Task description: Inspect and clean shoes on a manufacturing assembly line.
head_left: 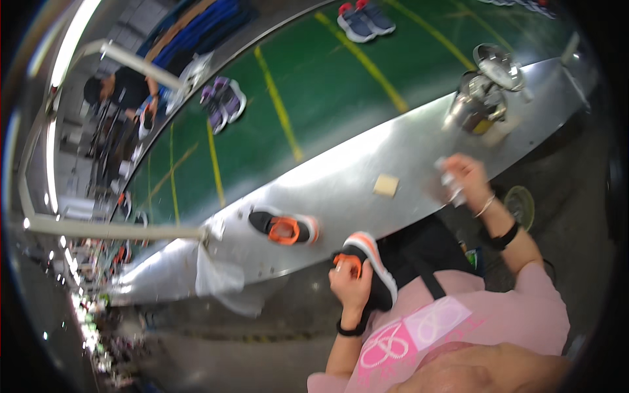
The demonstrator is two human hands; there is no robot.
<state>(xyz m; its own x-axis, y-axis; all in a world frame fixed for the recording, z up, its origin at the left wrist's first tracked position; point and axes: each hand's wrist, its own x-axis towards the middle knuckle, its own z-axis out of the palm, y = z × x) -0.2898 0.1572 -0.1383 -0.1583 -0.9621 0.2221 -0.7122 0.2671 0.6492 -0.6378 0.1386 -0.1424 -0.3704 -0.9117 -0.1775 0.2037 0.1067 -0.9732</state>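
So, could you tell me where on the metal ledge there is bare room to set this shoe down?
The metal ledge is bare between the black-and-orange shoe and the small tan block, and again from that block up toward the metal can. It is crowded by the can and around the right hand. The left hand holds the other shoe.

A steel bench (pixel 367 164) borders a green conveyor belt (pixel 314 72).

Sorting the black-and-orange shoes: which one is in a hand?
The shoe nearest the pink shirt, gripped by the left hand; its twin lies untouched on the metal ledge.
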